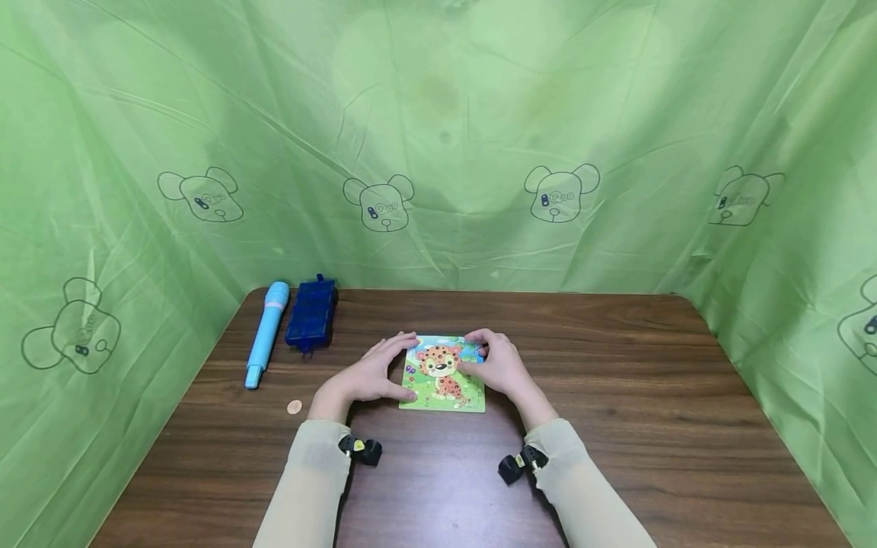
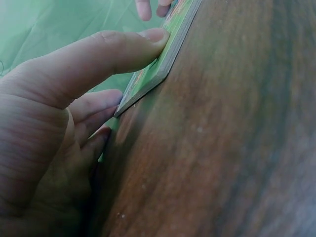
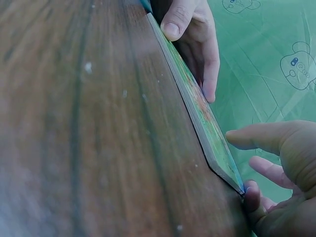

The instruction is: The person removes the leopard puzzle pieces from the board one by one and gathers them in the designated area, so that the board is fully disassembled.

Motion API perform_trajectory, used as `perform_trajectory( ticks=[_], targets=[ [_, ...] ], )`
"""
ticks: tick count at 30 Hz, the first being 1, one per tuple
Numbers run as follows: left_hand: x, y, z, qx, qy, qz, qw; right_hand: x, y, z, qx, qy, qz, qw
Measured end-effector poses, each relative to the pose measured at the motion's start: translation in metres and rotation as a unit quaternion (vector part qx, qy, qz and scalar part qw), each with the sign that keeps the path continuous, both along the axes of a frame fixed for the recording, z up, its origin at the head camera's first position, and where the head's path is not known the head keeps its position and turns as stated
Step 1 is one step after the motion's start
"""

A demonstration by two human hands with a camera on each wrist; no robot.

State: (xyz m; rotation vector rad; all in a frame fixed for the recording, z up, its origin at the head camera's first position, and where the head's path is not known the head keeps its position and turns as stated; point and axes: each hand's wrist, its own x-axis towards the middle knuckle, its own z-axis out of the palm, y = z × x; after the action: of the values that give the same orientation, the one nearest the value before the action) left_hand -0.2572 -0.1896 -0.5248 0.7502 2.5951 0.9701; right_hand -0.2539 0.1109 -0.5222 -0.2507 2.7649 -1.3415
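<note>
A thin square puzzle board (image 1: 441, 392) with a cartoon leopard on a green and blue ground lies flat on the table. My left hand (image 1: 366, 377) holds its left side, the thumb (image 2: 155, 37) on the top face near the front corner and the other fingers along the edge. From the right side, my right hand (image 1: 503, 365) reaches over the board with its fingers spread. In the right wrist view its thumb (image 3: 247, 136) is over the picture, and a fingertip (image 3: 252, 192) is at the board's corner; whether the thumb touches is unclear.
A blue microphone-shaped thing (image 1: 267, 335) and a dark blue translucent case (image 1: 311, 313) lie at the table's back left. A small round coin-like disc (image 1: 294, 407) lies left of my left hand. Green curtains (image 1: 452, 137) surround the wooden table (image 1: 617, 396).
</note>
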Motion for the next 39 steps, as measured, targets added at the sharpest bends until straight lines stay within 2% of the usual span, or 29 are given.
perform_trajectory(
  ticks=[10,16,23,39],
  targets=[
    [0.001,0.0,0.0,-0.003,0.006,-0.002,1.0,-0.005,0.004,-0.005,-0.044,0.002,0.0,0.999],
    [0.002,0.001,0.0,-0.003,0.004,-0.004,1.0,-0.005,0.008,-0.001,-0.007,0.01,-0.011,1.0],
    [0.002,0.001,0.001,-0.005,0.003,-0.004,1.0,-0.002,0.005,0.006,0.029,0.015,0.005,0.999],
    [0.001,0.002,0.001,-0.01,0.008,-0.001,0.9999,-0.001,0.002,0.009,0.02,0.008,-0.002,1.0]
  ],
)
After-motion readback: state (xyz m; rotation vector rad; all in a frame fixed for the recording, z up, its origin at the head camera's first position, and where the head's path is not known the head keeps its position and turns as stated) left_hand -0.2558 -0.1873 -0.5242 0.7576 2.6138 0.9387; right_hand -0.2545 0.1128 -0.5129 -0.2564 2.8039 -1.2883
